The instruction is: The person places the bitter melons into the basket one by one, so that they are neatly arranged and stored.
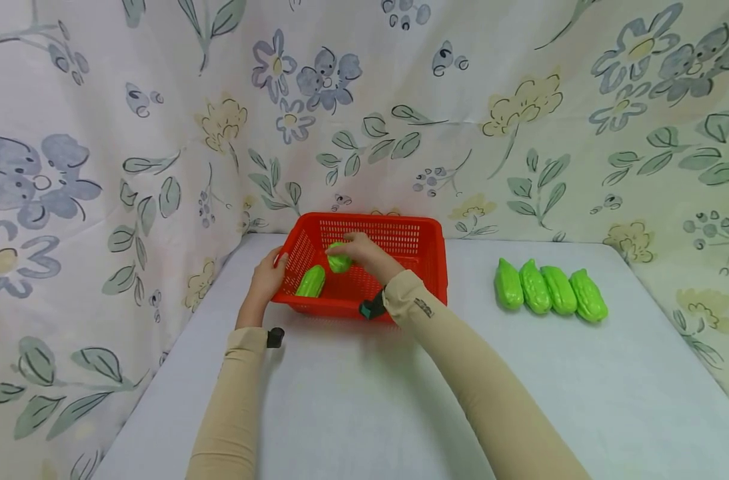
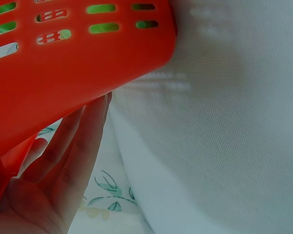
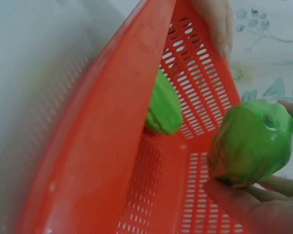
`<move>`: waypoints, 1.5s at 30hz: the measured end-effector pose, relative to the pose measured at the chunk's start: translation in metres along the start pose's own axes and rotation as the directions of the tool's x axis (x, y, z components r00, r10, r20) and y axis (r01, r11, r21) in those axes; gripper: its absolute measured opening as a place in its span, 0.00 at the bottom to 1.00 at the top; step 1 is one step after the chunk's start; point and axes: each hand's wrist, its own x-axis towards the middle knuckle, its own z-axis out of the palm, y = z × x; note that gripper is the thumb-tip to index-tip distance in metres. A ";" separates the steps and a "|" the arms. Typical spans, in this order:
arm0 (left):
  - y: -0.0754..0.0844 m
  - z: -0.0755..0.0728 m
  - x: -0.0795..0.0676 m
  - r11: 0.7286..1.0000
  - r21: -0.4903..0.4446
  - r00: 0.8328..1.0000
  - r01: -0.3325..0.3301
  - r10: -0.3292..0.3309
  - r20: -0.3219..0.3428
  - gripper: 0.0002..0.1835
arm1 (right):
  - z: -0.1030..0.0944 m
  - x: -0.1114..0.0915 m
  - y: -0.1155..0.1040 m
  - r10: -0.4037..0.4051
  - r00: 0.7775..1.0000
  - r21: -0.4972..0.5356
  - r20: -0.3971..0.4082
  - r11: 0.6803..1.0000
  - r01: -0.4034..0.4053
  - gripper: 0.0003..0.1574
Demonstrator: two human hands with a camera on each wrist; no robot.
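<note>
My right hand holds a bright green bitter melon inside a red plastic basket, over its left half. In the right wrist view, fingers and thumb grip the held melon, its rounded end facing the camera. A second bitter melon lies at the basket's left end, partly hidden by the front wall in the right wrist view. My left hand grips the left rim, its thumb near the top edge. From the left wrist, straight fingers show against the basket's outer wall.
Several bitter melons lie side by side in a row on the white tabletop, right of the basket. A floral cloth hangs behind the table and along its left side.
</note>
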 end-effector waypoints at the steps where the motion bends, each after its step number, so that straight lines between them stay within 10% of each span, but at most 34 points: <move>1: 0.000 0.000 0.000 1.000 0.002 1.000 -0.001 0.001 0.000 0.29 | 0.000 0.001 0.000 0.015 1.000 0.007 0.006 1.000 -0.015 0.50; 20: 0.001 0.002 0.000 1.000 -0.006 1.000 0.016 -0.016 0.015 0.30 | 0.008 0.009 0.000 0.100 0.992 -0.264 0.078 0.962 -0.077 0.25; 45: 0.001 0.001 -0.001 1.000 0.005 1.000 0.019 -0.019 0.009 0.30 | 0.030 0.012 0.009 0.151 0.988 -0.454 0.014 0.882 -0.129 0.26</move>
